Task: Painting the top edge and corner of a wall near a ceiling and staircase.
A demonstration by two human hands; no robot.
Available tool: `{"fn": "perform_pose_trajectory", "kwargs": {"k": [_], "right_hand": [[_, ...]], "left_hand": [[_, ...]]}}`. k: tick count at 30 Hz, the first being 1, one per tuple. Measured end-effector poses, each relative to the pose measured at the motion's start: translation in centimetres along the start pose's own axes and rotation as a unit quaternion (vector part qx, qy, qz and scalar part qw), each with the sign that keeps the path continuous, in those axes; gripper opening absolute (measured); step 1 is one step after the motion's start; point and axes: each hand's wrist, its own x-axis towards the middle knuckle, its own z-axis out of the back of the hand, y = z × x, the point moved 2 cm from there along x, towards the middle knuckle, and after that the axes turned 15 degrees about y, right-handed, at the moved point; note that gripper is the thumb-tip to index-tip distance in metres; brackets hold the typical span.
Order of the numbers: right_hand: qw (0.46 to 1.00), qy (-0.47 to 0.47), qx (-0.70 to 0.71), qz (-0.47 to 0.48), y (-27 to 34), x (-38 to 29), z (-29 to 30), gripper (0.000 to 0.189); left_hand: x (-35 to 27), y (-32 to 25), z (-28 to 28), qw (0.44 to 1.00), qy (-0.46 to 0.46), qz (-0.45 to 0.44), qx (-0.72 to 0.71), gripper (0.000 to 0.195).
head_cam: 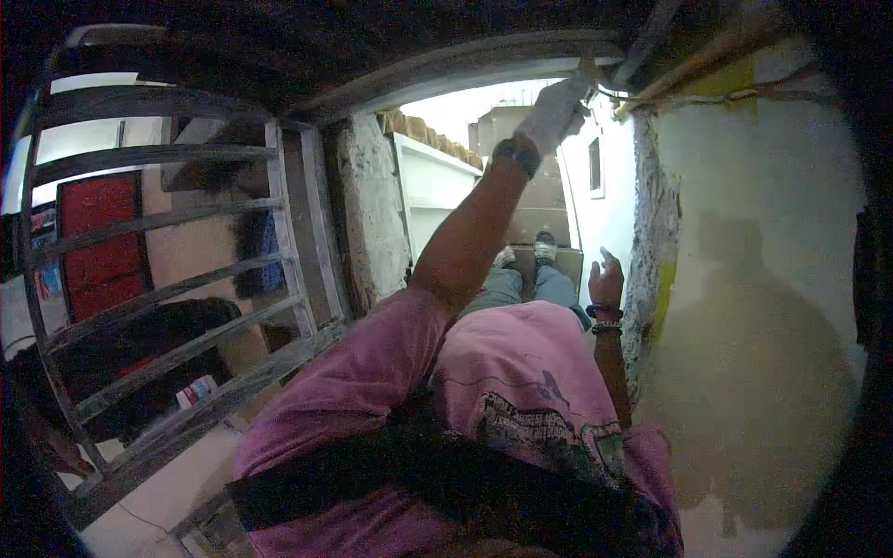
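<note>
My left hand (pixel 558 111), with a dark watch at the wrist, reaches up to the right end of the wooden lintel (pixel 474 66) over a doorway. Its fingers are partly curled and blurred against bright light, so whether they grip anything is unclear. A thin cable (pixel 624 96) runs close by them. Lower down, my right hand (pixel 606 282) is held apart from my body beside the rough right door jamb (pixel 645 244). Its fingers are spread with nothing in them, and bracelets (pixel 605 319) circle the wrist.
On the left stands a barred wooden frame (pixel 167 223), with a red panel (pixel 101 244) behind it. White shelving (pixel 439 174) lines the passage ahead. My feet (pixel 545 244) are on brown flooring. A pale wall (pixel 753 160) on the right carries my shadow.
</note>
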Motion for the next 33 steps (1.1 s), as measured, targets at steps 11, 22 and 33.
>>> {"fn": "perform_pose_trajectory", "kwargs": {"k": [11, 22, 33], "right_hand": [[0.999, -0.031, 0.021, -0.015, -2.5, -2.8, -0.8, 0.03], [0.998, -0.035, 0.044, -0.004, -1.2, -3.9, -1.5, 0.032], [0.996, -0.068, 0.056, -0.008, -2.1, -2.1, -2.2, 0.037]], "left_hand": [[5.3, 5.1, -2.6, 0.984, 0.037, -0.159, -0.065, 0.013], [7.7, 4.4, -4.8, 0.928, 0.064, 0.113, 0.35, 0.023], [1.5, -4.0, -10.6, 0.972, 0.006, -0.154, 0.18, 0.041]]}}
